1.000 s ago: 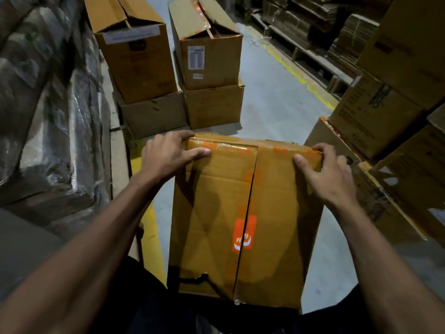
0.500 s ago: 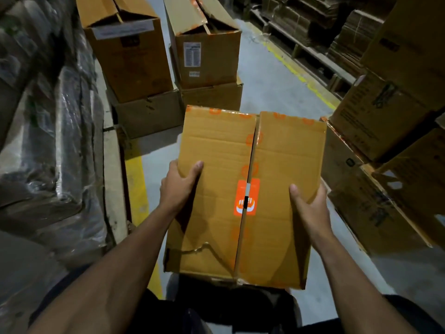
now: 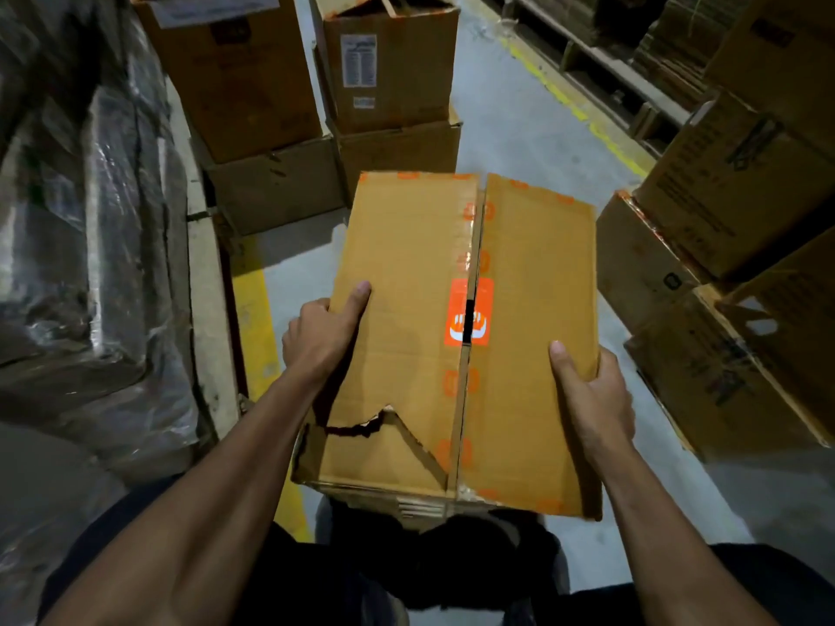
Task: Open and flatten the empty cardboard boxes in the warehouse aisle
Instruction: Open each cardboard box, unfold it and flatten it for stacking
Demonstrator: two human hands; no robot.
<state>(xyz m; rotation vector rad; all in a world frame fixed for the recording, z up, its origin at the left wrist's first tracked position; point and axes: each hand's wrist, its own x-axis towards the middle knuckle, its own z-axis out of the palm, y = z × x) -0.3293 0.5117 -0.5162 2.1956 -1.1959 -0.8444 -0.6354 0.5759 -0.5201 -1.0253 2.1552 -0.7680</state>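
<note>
The cardboard box [image 3: 465, 336] is held between the two hands, out over the aisle floor [image 3: 519, 142], with its taped face turned up toward the camera. Compared with a second ago, when its far edge was gripped from above and it hung low against the legs, it is now carried higher and its near end is tipped up. The grasp has been shifted from the far corners to the middle of the long sides, a position already reached half a second ago and since kept with little change. This is judged to be a repositioning for opening: the face is still closed along its centre seam [image 3: 472, 273], so flattening has not begun.

The left hand [image 3: 323, 336] is wrapped round the left edge, with its thumb laid flat on the face and the fingers hidden behind. The right hand [image 3: 592, 395] is clamped on the right edge in the same way, thumb on top.

Between the hands, the orange logo sticker [image 3: 469, 311] is split by the seam. Just below the left hand, a torn gash [image 3: 361, 424] in the left flap is now seen more plainly.
</note>
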